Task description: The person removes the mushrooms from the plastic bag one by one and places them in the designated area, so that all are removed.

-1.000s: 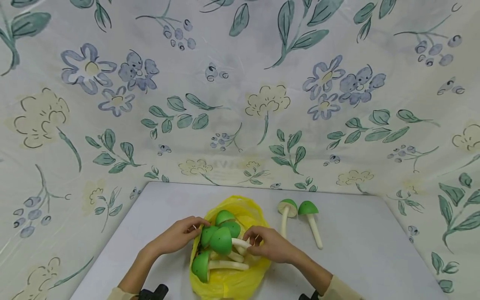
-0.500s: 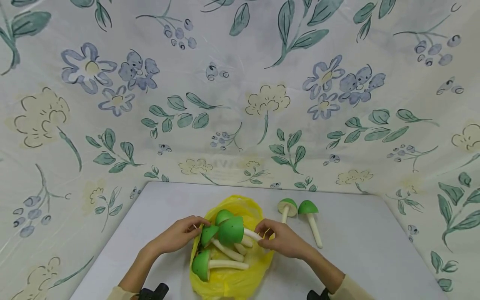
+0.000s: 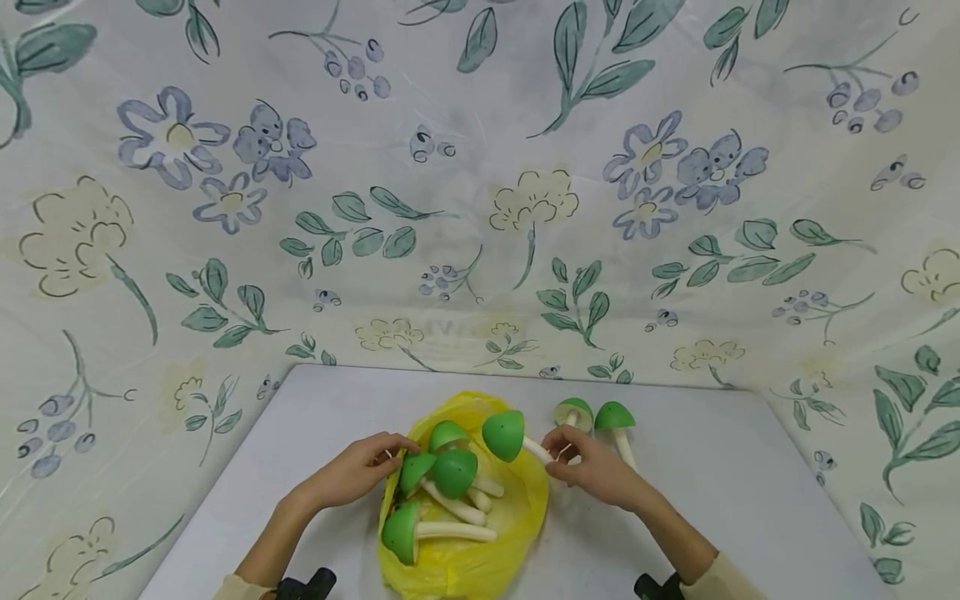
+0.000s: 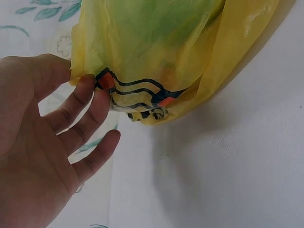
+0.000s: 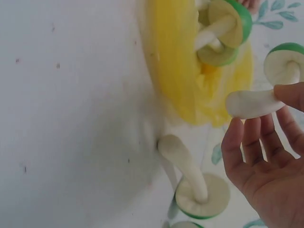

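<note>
My right hand [image 3: 596, 473] pinches the stem end of a toy mushroom [image 3: 504, 435] with a green cap and white stem. It is raised over the right rim of a yellow plastic bag [image 3: 480, 575], cap pointing left. In the right wrist view the thumb and fingers grip its pale stem [image 5: 251, 104]. At the bag's left rim, my left hand [image 3: 352, 473] holds the edge; in the left wrist view its fingers [image 4: 102, 102] lie against the printed plastic. Several more toy mushrooms, such as a front one [image 3: 401, 533], lie inside the open bag.
Two toy mushrooms, one pale underside up [image 3: 573, 413] and one upright-capped [image 3: 615, 415], lie on the white table [image 3: 735, 500] right of the bag, partly behind my right hand. A floral cloth [image 3: 450, 275] hangs beyond the table's back edge.
My right hand has lifted one toy mushroom off the pile and carried it right, to above the bag's rim. A mushroom beneath it now shows. My left hand stays at the bag's edge.
</note>
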